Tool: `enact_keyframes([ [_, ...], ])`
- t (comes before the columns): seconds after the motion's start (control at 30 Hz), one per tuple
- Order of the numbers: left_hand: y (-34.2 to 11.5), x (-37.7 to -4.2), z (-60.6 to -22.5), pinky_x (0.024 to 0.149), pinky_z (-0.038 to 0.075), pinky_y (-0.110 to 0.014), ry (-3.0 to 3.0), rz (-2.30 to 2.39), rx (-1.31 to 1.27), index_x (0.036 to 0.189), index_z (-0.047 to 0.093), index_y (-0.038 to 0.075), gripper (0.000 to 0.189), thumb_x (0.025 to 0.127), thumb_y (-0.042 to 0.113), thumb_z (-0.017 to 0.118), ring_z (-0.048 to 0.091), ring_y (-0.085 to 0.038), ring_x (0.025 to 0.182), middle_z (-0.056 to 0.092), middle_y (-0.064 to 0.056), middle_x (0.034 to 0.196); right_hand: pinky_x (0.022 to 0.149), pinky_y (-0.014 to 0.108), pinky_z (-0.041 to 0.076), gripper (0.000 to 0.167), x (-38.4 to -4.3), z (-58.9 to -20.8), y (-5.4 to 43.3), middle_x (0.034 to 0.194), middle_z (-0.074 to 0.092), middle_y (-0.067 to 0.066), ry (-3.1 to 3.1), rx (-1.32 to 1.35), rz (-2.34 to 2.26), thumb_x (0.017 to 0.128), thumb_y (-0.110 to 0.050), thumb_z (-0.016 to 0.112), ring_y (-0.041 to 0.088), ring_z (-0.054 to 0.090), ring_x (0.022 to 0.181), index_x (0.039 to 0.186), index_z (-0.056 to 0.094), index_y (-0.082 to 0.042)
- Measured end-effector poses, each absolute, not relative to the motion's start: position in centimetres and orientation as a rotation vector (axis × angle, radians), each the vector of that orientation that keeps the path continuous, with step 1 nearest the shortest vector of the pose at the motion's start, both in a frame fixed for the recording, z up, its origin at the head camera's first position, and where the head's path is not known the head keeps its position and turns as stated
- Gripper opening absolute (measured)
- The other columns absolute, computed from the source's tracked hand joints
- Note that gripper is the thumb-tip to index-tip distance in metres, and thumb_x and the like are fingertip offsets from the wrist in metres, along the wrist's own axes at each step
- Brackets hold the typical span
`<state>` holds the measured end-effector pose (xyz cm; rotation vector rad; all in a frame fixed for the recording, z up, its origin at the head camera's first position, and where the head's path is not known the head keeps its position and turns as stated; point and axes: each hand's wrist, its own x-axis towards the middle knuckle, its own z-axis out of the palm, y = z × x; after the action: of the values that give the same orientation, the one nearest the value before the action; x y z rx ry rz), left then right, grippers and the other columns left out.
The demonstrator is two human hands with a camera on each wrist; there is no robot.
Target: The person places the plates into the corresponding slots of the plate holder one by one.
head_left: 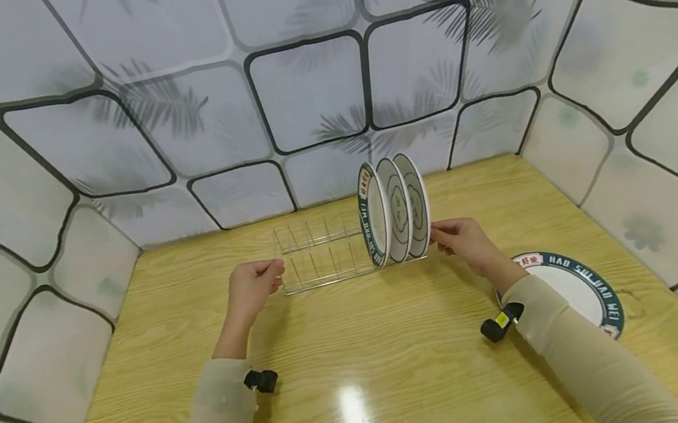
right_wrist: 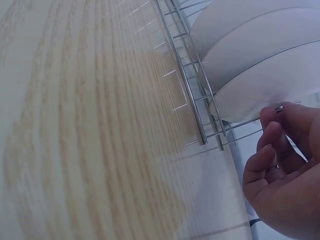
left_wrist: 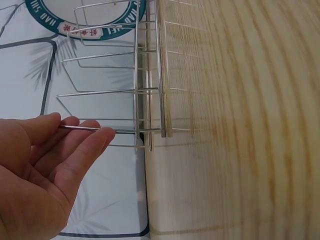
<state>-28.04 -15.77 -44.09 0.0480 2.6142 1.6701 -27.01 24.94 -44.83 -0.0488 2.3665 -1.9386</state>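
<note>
A silver wire dish rack [head_left: 322, 285] stands toward the back of the wooden table. Three round plates sit upright in its right half: a left one [head_left: 378, 217] with a green lettered rim, a middle one [head_left: 397, 211] and a right one [head_left: 417, 205]. At the rack's left end, my left hand [head_left: 252, 289] pinches the end wire between thumb and fingers, as the left wrist view confirms. My right hand [head_left: 466, 242] pinches the end wire on the opposite side, close beside the outermost plate. Whether the rack's feet touch the table is hard to tell.
Another plate [head_left: 567, 286] with a green lettered rim lies flat on the table [head_left: 331, 353] at the right, partly hidden by my right forearm. Patterned walls [head_left: 308, 95] enclose the table at the back and on both sides.
</note>
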Motion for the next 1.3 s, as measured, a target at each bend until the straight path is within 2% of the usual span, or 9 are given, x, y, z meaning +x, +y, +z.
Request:
enact_keyframes([
  [0.3, -15.2, -28.1, -44.2, 0.075, 0.06, -0.03, 2.606, 1.688, 0.08, 0.12, 0.069, -0.005, 0.036, 0.101, 0.024, 0.061, 0.068, -0.038, 0.097, 0.07, -0.019, 0.111, 0.068, 0.024, 0.052, 0.034, -28.0, -47.0, 26.1, 0.092, 0.067, 0.013, 2.467, -0.023, -1.89, 0.102, -0.014, 0.056, 0.01, 0.056, 0.076, 0.126, 0.061, 0.011],
  [0.5, -14.6, -28.0, -44.1, 0.075, 0.06, -0.03, 2.562, 1.702, 0.106, 0.117, 0.07, -0.005, 0.036, 0.1, 0.025, 0.062, 0.068, -0.039, 0.098, 0.071, -0.018, 0.11, 0.066, 0.021, 0.051, 0.034, -27.8, -46.7, 26.6, 0.089, 0.066, 0.013, 2.522, 0.021, -1.884, 0.103, -0.01, 0.054, 0.009, 0.056, 0.074, 0.126, 0.059, 0.014],
  [0.73, -14.3, -27.9, -44.3, 0.073, 0.06, -0.028, 2.546, 1.718, 0.115, 0.114, 0.071, -0.006, 0.035, 0.1, 0.024, 0.062, 0.068, -0.038, 0.097, 0.071, -0.019, 0.108, 0.063, 0.021, 0.051, 0.031, -27.6, -46.5, 27.2, 0.083, 0.066, 0.005, 2.538, 0.026, -1.873, 0.102, -0.012, 0.056, 0.011, 0.057, 0.073, 0.121, 0.064, 0.011],
  [0.9, -14.2, -27.7, -44.3, 0.074, 0.06, -0.029, 2.525, 1.72, 0.132, 0.115, 0.071, -0.006, 0.035, 0.1, 0.025, 0.061, 0.068, -0.039, 0.098, 0.071, -0.019, 0.109, 0.065, 0.022, 0.053, 0.035, -26.9, -45.6, 28.4, 0.095, 0.07, 0.01, 2.628, 0.013, -1.766, 0.101, -0.024, 0.06, 0.017, 0.058, 0.077, 0.12, 0.067, 0.004],
  [1.07, -14.0, -27.6, -44.3, 0.076, 0.06, -0.031, 2.512, 1.713, 0.151, 0.117, 0.07, -0.005, 0.036, 0.101, 0.025, 0.061, 0.067, -0.039, 0.1, 0.07, -0.018, 0.111, 0.073, 0.023, 0.054, 0.045, -25.6, -44.6, 30.3, 0.109, 0.068, 0.012, 2.652, 0.052, -1.672, 0.102, -0.033, 0.056, 0.021, 0.058, 0.087, 0.13, 0.062, 0.001],
  [1.3, -13.7, -27.3, -44.4, 0.075, 0.06, -0.03, 2.503, 1.704, 0.174, 0.116, 0.071, -0.006, 0.036, 0.101, 0.025, 0.061, 0.068, -0.038, 0.098, 0.071, -0.018, 0.109, 0.077, 0.029, 0.056, 0.047, -23.4, -43.8, 32.2, 0.109, 0.068, 0.01, 2.65, 0.074, -1.692, 0.102, -0.032, 0.057, 0.015, 0.059, 0.085, 0.132, 0.059, 0.004],
])
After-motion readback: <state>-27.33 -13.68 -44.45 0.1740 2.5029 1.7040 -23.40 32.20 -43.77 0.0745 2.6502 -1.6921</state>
